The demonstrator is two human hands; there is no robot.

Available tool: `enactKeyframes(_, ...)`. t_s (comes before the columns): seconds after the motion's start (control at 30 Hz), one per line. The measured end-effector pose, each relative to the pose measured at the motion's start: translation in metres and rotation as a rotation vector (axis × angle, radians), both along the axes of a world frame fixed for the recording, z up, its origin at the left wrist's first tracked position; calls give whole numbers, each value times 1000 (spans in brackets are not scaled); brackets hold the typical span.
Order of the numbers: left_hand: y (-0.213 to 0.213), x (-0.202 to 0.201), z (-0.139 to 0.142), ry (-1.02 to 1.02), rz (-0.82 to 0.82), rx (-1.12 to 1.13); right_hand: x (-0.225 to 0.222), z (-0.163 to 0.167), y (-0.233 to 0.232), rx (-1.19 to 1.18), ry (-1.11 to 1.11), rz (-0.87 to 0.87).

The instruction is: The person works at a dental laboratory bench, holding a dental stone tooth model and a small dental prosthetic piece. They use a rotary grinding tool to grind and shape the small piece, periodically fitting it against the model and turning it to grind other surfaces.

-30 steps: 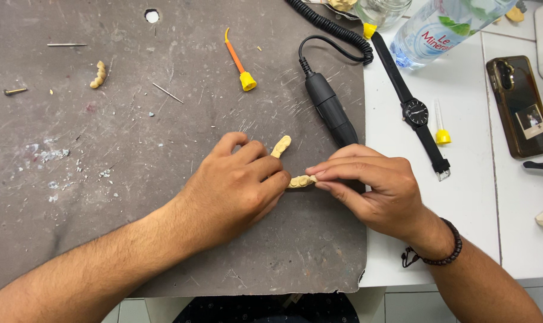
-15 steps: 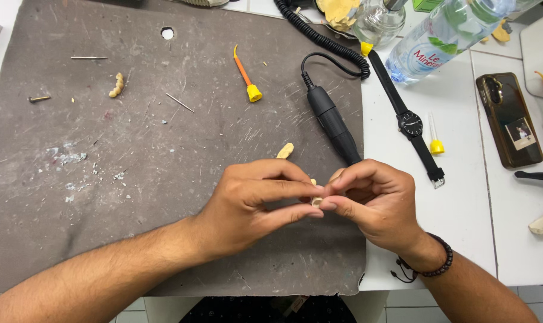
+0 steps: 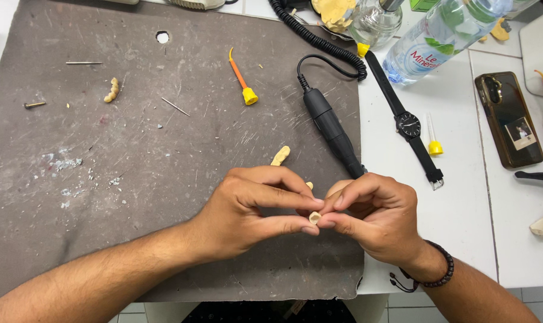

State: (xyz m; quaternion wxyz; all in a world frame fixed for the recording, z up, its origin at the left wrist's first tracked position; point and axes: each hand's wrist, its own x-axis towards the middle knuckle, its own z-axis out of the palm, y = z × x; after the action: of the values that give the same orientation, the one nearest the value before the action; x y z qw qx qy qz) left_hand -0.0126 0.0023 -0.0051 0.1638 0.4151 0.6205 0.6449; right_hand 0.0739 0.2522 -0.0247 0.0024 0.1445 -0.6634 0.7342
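— What have your hands got hold of?

— Your left hand [image 3: 247, 209] and right hand [image 3: 370, 215] meet over the near edge of the scuffed dark grey work mat [image 3: 134, 179]. Both are curled nearly closed, and their thumbs and forefingers pinch one small cream-coloured tooth-shaped piece [image 3: 314, 217] between them; only its pale end shows between the fingertips.

— And where is that piece against the rest of the bench?

— It is held just above the mat, near the mat's right edge. Just beyond your left knuckles a second small beige piece [image 3: 280, 156] lies on the mat. Just beyond your right hand lies the black cylindrical rotary handpiece [image 3: 331, 128], its tip hidden behind your fingers and its coiled black cord [image 3: 319, 42] running to the far edge. An orange nozzle with a yellow base [image 3: 242, 81] lies farther up the mat, and a short row of cream model teeth [image 3: 111, 90] sits well off to the left. On the white table to the right lie a black wristwatch [image 3: 409, 122], a clear plastic water bottle [image 3: 441, 36] and a dark smartphone [image 3: 509, 119].
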Motion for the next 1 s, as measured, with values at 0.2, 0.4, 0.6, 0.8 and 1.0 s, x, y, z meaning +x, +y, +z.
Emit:
enactKeyframes(0.2, -1, 0, 0, -62, -23, 9, 1, -1, 0, 30, -26, -6)
enactKeyframes(0.4, 0, 5, 1, -13, 21, 38, 0, -5, 0, 33, -29, 9)
enactKeyframes(0.6, -1, 10, 6, 118, 93, 11, 4, -7, -3, -40, -24, 20)
enactKeyframes(0.8, -1, 10, 9, 149, 131, 16, 4, -9, -3, 62, -13, -30)
enactKeyframes(1.0, 0, 10, 10, 194, 169, -4, -3, 1, -4, 214, 11, -109)
